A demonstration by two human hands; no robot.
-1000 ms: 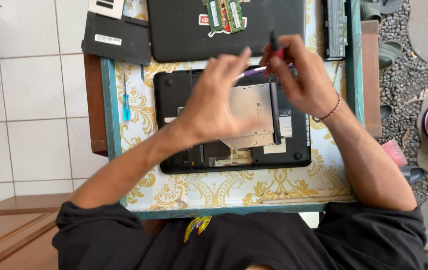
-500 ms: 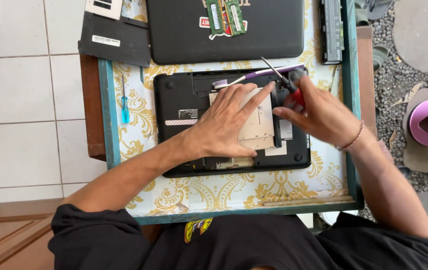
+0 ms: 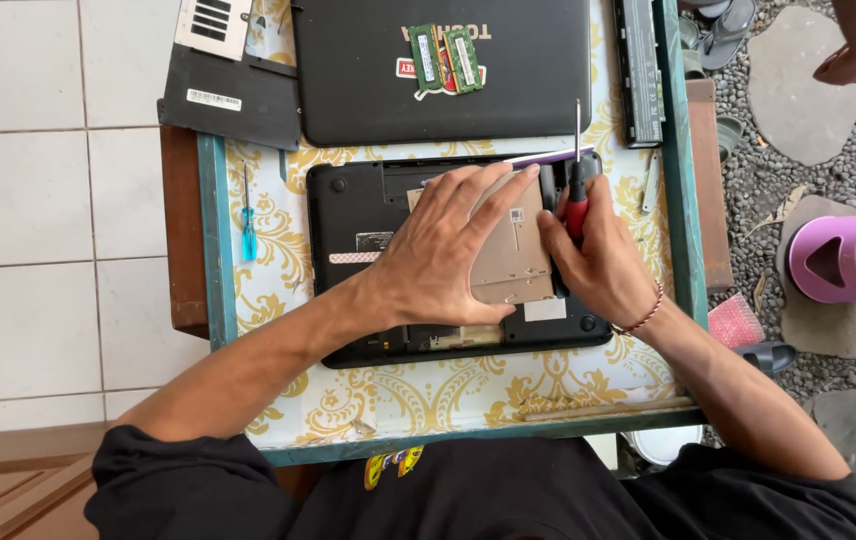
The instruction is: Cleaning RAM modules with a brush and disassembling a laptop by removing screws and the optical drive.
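**Drive under the left palm, screwdriver at its right edge**

I see my left hand spread flat, fingers splayed, on the silver optical drive that sits in the open underside of the black laptop base. The hand holds nothing; it presses down on the drive's flat metal face, fingertips pointing up and to the right, towards the drive's far right corner.

My right hand is closed around a red-handled screwdriver. Its shaft stands nearly straight up the picture, tip away from me, handle tucked between thumb and fingers. The right fingertips touch the drive's right edge, just beside the left hand's fingertips.

So the drive lies directly beneath the left hand and to the left of the right one. Its long side runs across the laptop, left to right, while the screwdriver runs at a right angle to that. The left hand covers most of the drive; the right only meets its edge.

A second, closed black laptop with two green memory sticks on it lies beyond, and a small blue screwdriver rests on the patterned tablecloth, well apart to the left.
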